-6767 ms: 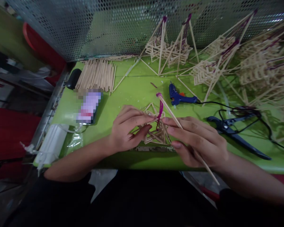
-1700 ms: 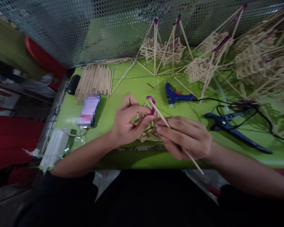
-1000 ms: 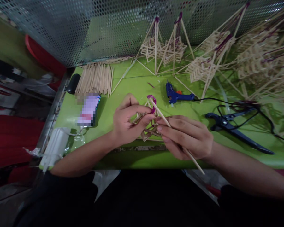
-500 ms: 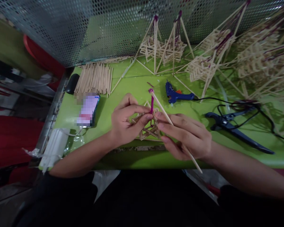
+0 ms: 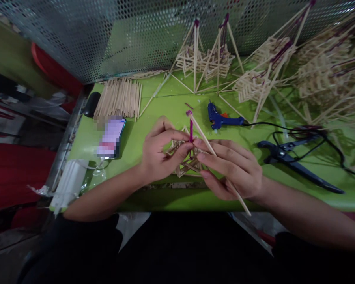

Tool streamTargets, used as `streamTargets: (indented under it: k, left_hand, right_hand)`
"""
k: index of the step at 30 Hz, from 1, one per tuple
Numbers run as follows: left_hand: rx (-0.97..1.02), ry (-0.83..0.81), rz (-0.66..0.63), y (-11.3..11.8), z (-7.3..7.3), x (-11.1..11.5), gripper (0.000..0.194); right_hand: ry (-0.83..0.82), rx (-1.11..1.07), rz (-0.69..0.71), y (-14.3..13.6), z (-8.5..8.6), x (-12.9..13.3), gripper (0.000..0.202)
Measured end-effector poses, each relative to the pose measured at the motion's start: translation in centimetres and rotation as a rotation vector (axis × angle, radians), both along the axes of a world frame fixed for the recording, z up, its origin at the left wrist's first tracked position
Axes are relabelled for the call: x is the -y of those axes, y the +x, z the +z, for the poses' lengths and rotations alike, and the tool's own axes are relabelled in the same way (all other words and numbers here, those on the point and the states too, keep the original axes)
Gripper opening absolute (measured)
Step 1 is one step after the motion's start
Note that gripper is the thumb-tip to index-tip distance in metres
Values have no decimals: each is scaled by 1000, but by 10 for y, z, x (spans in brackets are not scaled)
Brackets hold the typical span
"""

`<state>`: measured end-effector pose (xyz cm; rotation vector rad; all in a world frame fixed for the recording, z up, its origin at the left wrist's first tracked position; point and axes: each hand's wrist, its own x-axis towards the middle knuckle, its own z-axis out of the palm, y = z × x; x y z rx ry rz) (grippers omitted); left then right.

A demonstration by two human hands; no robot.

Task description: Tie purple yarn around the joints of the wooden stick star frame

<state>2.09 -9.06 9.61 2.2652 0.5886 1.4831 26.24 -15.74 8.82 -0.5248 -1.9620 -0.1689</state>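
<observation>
My left hand is closed, its thumb and forefinger pinching a magenta cord. The cord hangs from the tip of a wooden stick, where more of it is wound. My right hand is closed too; the stick slants across its fingers, and its thumb and forefinger tips meet the cord beside my left fingertips. Beneath both hands lies a small frame of stacked wooden sticks, partly hidden by the fingers. A scrap of magenta cord rests on the green table just beyond.
A blue glue gun and black-handled cutters lie to the right with a black cable. Finished stick structures stand at the back. On the left are a stick pile, a phone and white glue sticks.
My left hand has shifted slightly to the right, its fingertips now closer to those of my right hand. Both hands keep their hold, and the view has moved a little.
</observation>
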Motion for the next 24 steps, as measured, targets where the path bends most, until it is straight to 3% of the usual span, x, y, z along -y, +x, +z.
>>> streamTargets:
  k: [8, 16, 24]
  left_hand:
    - [26, 16, 22, 1, 0, 1, 12]
    - [16, 81, 51, 2, 1, 1, 10]
    - [59, 78, 2, 3, 1, 0, 11]
  right_hand:
    - [-165, -52, 89, -2, 7, 6, 73]
    - [-267, -111, 101, -2, 8, 14, 85]
    - [-361, -209, 159, -6, 4, 15, 88]
